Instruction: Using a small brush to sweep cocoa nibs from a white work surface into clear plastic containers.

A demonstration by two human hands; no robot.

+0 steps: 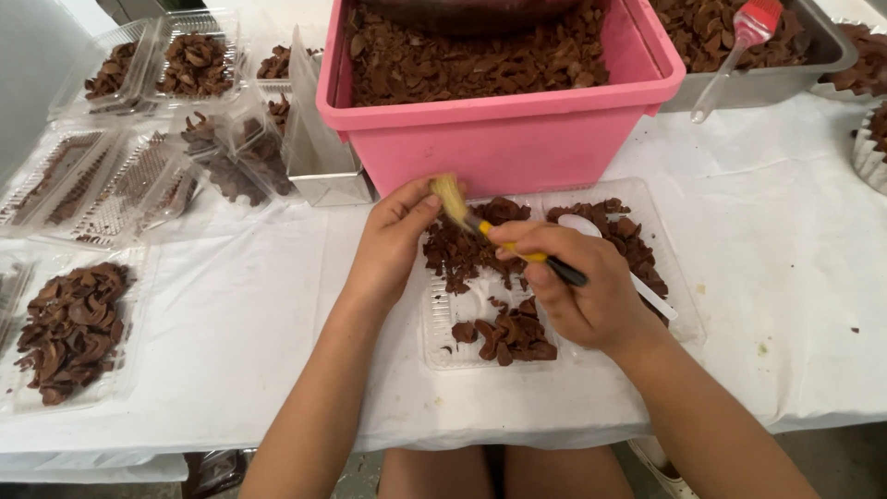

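Right hand [582,296] grips a small brush [504,242] over the clear tray [443,319] of brown pieces, left hand [393,242] pinching its bristles, directly before the pink tub [499,134]; silicone brush [739,51] lies behind.

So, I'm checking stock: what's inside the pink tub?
The pink tub holds brown curled pieces heaped nearly to the rim. A dark rounded thing lies on them at the back, cut off by the frame. What's beneath is hidden.

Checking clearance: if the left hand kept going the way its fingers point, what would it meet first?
Likely the brush bristles its fingertips already touch; beyond them, the pink tub. Left hand points up-right; depth is unclear.
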